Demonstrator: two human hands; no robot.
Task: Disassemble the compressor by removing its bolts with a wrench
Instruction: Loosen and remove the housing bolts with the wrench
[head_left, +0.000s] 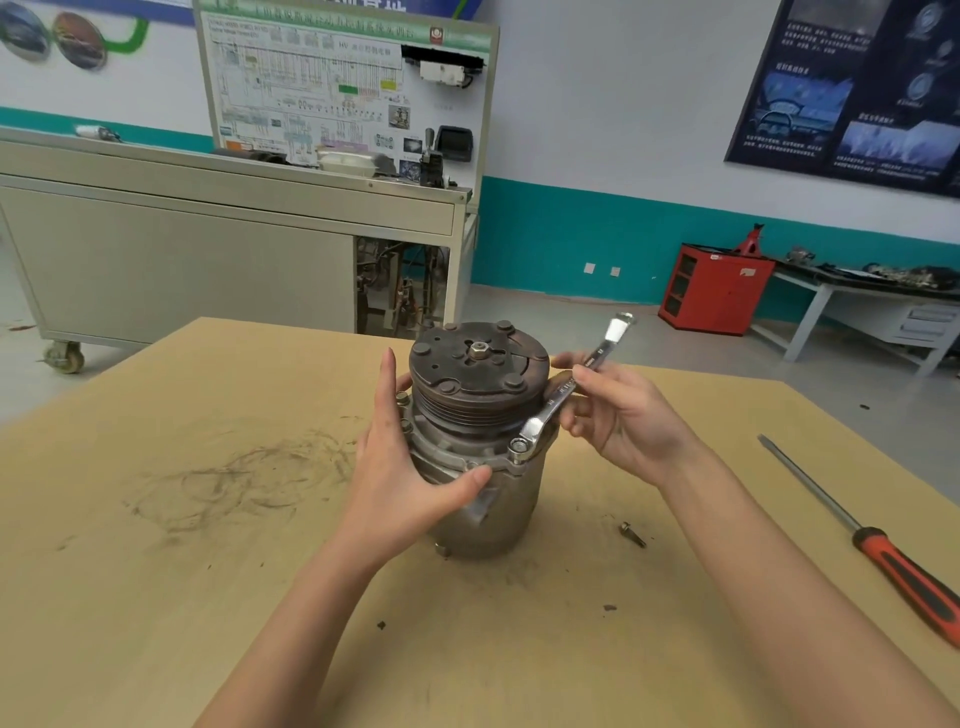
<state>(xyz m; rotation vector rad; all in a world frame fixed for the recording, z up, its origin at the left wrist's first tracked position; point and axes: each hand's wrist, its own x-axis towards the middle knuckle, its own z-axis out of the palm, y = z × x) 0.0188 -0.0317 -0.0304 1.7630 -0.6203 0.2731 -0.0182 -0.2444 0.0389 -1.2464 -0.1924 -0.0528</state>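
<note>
The compressor (498, 509) stands upright on the wooden table (208, 597), its rusty pulley disc (478, 364) on top. My left hand (400, 467) wraps its left side, with the thumb pressed on the flange at the front. My right hand (618, 415) pinches the shaft of a silver wrench (550, 410), whose lower end sits over a bolt (518, 445) on the flange at the right. Two more bolt heads (402, 400) show on the flange's left side, beside my left fingers.
One loose bolt (632, 534) lies on the table right of the compressor. A screwdriver (878, 545) with a red and black handle lies near the right edge. Dark scuff marks cover the table's left part. A grey cabinet on wheels (208, 260) stands behind the table.
</note>
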